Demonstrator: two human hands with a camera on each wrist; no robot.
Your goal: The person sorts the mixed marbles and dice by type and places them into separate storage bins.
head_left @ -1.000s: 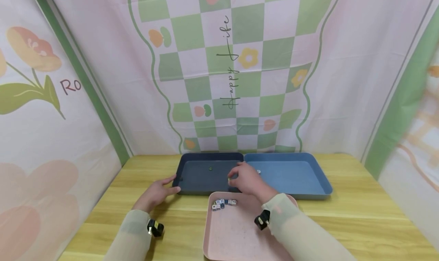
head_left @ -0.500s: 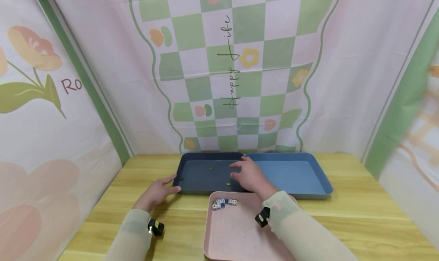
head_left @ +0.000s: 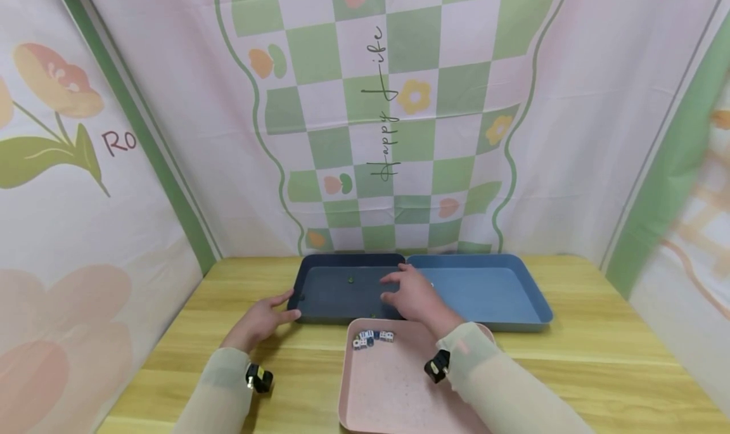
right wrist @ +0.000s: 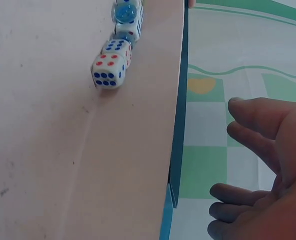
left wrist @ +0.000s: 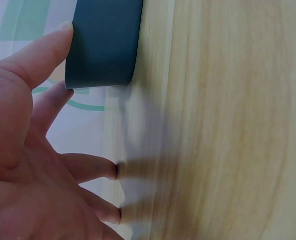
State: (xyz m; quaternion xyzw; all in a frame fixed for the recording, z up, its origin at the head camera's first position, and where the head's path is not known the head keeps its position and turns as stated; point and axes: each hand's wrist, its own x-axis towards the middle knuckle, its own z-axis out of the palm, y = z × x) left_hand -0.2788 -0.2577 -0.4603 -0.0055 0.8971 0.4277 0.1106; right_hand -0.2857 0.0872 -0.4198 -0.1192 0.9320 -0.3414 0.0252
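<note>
My left hand (head_left: 259,323) touches the left end of the dark navy tray (head_left: 331,313), thumb and index finger extended against its corner. In the left wrist view, the other fingers of the left hand (left wrist: 42,165) are spread on the wooden table. My right hand (head_left: 419,294) hovers over the dark tray's right end, fingers apart and nothing between them. One small green bead-like piece (head_left: 350,280) lies mid-tray; another small green piece (head_left: 373,315) sits by the near wall. A small dark piece (head_left: 302,298) lies at the left.
A pink tray (head_left: 399,389) stands in front, holding white dice (right wrist: 107,71) and blue bead-like pieces (right wrist: 125,12) along its far left side. Adjoining the dark tray is a blue tray (head_left: 485,294), with a small white piece partly behind my right hand. A patterned curtain (head_left: 410,136) hangs behind.
My right hand has let go of a small green piece and spread its fingers. That piece has shifted to the dark tray's near wall. My left hand stays put.
</note>
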